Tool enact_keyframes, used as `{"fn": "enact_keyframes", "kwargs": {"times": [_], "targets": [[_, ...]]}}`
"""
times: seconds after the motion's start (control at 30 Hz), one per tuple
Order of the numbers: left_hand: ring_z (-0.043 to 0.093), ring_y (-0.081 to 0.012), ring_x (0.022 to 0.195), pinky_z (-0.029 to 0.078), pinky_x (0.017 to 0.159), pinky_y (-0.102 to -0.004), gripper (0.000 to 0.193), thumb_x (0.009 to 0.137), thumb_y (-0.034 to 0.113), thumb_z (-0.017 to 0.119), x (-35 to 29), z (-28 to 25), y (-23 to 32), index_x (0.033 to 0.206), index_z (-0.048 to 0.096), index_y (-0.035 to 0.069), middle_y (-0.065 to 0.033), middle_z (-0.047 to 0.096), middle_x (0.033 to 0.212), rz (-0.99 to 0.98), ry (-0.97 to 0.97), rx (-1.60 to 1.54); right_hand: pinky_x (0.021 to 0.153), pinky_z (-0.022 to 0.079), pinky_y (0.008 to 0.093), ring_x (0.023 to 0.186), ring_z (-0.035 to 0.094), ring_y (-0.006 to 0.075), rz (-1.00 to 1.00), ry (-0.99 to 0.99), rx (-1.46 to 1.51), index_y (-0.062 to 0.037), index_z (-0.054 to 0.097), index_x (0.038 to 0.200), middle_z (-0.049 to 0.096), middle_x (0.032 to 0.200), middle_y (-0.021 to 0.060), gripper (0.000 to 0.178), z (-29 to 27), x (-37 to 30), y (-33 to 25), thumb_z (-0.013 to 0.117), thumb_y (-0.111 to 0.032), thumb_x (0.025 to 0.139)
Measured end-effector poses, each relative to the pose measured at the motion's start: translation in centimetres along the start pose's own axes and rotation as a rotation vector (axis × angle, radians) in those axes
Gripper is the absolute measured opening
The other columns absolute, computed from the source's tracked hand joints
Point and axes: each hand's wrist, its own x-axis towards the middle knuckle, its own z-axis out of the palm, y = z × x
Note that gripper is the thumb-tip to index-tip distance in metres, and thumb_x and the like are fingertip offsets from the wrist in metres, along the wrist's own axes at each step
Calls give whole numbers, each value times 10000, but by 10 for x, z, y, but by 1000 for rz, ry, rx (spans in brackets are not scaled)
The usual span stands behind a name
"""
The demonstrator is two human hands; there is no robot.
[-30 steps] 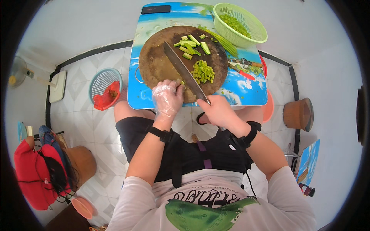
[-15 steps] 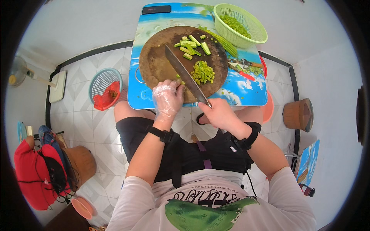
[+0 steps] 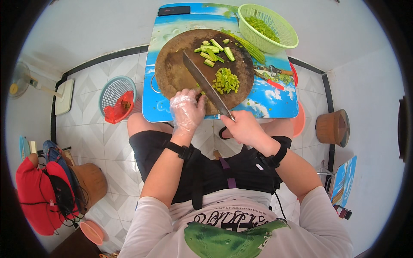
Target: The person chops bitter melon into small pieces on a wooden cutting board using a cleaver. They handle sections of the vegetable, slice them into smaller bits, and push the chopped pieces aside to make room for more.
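My right hand (image 3: 246, 127) is closed round the handle of a long kitchen knife (image 3: 205, 86). The blade slants across a round wooden chopping board (image 3: 172, 64), its tip pointing far left. Beside the blade's left face, my left hand (image 3: 187, 109), in a clear plastic glove, presses bent fingers onto the board's near edge. A bit of green vegetable shows at those fingertips, mostly hidden by fingers and blade. Right of the knife lies a heap of diced green vegetable (image 3: 226, 81). Beyond it are cut green vegetable sticks (image 3: 210, 49) with pale insides.
The board rests on a blue patterned table (image 3: 150, 103). At its far right stand a green basket (image 3: 289, 43) of chopped greens, long green stalks (image 3: 251, 48) and a red-handled tool (image 3: 275, 84). A phone (image 3: 174, 10) lies far left. A blue-grey basket (image 3: 107, 92) stands on the floor left.
The knife has shifted slightly left, closer to my left fingertips, and covers more of the green bits there. My left hand has stayed in place.
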Motion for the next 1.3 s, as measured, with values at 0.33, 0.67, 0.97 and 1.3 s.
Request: {"fn": "enact_keyframes", "kwargs": {"times": [0.33,0.67,0.97,1.3], "targets": [[649,-349,808,501,716,-476,119,780,152,783,0,1,-1,849,723,77,-119,680,834,5,22,-28,717,517,520,787,657,494,65,27,16,53,680,825,667,765,291,439,-6,-8,-10,610,-350,984],[646,-348,814,496,722,-478,114,786,160,782,0,0,0,840,726,77,-122,680,833,-11,0,-8,718,525,514,778,661,488,43,22,18,55,686,812,668,760,293,435,-3,-7,-8,607,-336,985],[646,-345,814,492,721,-474,121,786,165,785,1,0,1,850,731,78,-118,679,832,5,9,-4,422,456,339,404,570,177,31,-31,3,38,630,805,717,657,134,387,-4,-8,-6,585,-276,1028],[648,-340,829,486,728,-464,120,783,155,790,1,-1,0,843,717,79,-112,677,836,7,-6,-6,664,519,490,677,665,432,117,-117,-20,60,684,888,635,690,275,412,-12,-54,11,544,-303,1023]]}}
